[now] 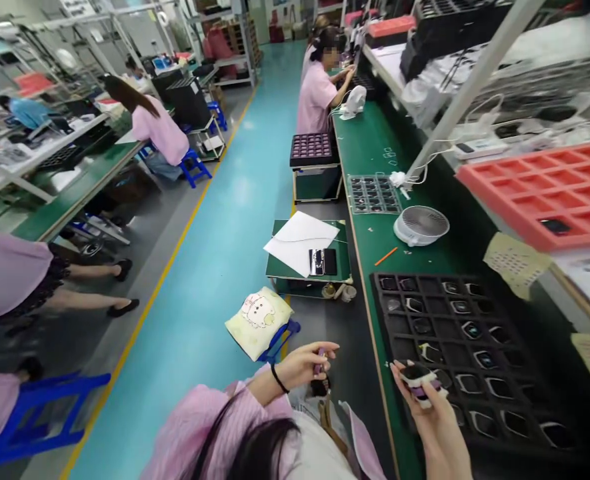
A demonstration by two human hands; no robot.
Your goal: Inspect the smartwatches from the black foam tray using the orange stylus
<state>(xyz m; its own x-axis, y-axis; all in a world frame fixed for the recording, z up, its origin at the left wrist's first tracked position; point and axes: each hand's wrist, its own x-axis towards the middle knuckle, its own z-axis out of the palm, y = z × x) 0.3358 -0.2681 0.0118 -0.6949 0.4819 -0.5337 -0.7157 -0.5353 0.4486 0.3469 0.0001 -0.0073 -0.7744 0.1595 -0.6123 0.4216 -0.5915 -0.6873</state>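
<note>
My left hand (305,365), with a black band at its wrist, is held out over the gap beside the bench. Its fingers are closed on a small purple piece (319,360), mostly hidden by them. Over the near edge of the black compartment tray (427,307), my right hand (437,417) grips a smartwatch (415,373) with a dark face and a white case. A purple part shows under the case, between the fingers. Many of the tray's compartments hold similar watches, such as one watch (472,330) with a lit screen.
On the green bench (365,233) are a white fan (421,225), an orange stick (386,256) and a clear tray (375,193). A red foam tray (549,193) sits on the shelf. A cushioned stool (259,323) and a low cart (287,267) border the aisle. Co-workers in pink (317,97) sit nearby.
</note>
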